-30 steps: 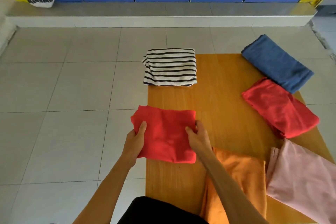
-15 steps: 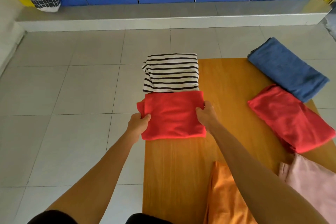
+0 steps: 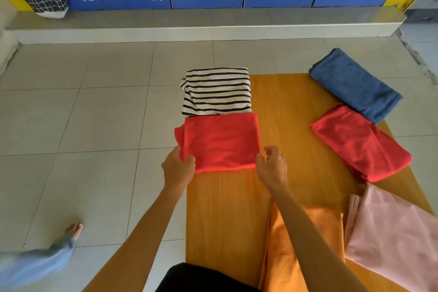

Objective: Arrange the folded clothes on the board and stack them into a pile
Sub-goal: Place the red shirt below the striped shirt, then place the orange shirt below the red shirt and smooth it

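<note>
The folded red cloth (image 3: 220,142) lies on the wooden board (image 3: 225,208), touching the striped cloth (image 3: 216,91) at its 12 o'clock side. The left hand (image 3: 177,168) pinches the red cloth's 7 o'clock corner with its fingers, while the right hand (image 3: 271,166) is just beside the 5 o'clock corner, fingers loosely spread and holding nothing.

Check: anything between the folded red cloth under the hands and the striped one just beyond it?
Nothing visible. The red cloth already abuts the near edge of the striped cloth; the left hand pinches its near corner, and the right hand is open beside it.

head-worn view, angled down (close overhead)
</note>
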`<state>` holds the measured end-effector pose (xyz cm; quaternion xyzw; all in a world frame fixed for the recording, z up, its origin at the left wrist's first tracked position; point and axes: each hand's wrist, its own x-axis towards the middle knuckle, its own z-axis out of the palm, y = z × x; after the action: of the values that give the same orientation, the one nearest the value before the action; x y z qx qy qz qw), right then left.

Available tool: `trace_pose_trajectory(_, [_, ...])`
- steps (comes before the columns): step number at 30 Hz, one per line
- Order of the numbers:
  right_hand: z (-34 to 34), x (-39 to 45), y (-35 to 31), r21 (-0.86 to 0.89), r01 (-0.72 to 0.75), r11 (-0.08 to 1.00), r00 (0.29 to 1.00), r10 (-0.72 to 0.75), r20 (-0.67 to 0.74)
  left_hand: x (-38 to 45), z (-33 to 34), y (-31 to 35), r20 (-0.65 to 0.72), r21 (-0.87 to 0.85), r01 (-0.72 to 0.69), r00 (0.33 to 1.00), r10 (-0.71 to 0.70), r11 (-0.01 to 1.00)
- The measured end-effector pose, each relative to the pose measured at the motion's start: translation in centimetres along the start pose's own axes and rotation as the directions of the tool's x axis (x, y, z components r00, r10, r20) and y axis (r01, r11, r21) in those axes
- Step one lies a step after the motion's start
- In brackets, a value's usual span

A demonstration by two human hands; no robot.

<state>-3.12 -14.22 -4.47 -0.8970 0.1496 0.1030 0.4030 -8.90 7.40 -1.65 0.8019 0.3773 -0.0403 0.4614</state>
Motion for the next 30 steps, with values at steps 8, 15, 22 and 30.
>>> trace_pose_trajectory(8, [-2.2,-9.5,5.1,0.025,0.035,0.999,0.994,-0.033,-0.102,-5.4,3.5,-0.1,0.073,0.071,-0.347,0.937,0.342,0.935])
trace_pose_trajectory(15, [-6.2,-16.4,11.9,-0.022,-0.080,0.997,0.959,0.071,-0.274,-10.9,11.7,0.7,0.521,0.117,-0.683,0.660,0.541,0.721])
trace_pose_trajectory(22, [-8.6,-21.9,18.6,0.186,-0.441,0.878,0.741,0.473,-0.477,-14.5,18.4,0.0,0.813,0.190,-0.912,0.354,0.462,0.363])
trace_pose_trajectory(30, [-7.1,-24.8,19.5,0.408,-0.674,0.616,0.659,0.751,-0.045,-13.2,15.0,-4.7,0.743,0.305,-0.885,0.452,0.494,0.351])
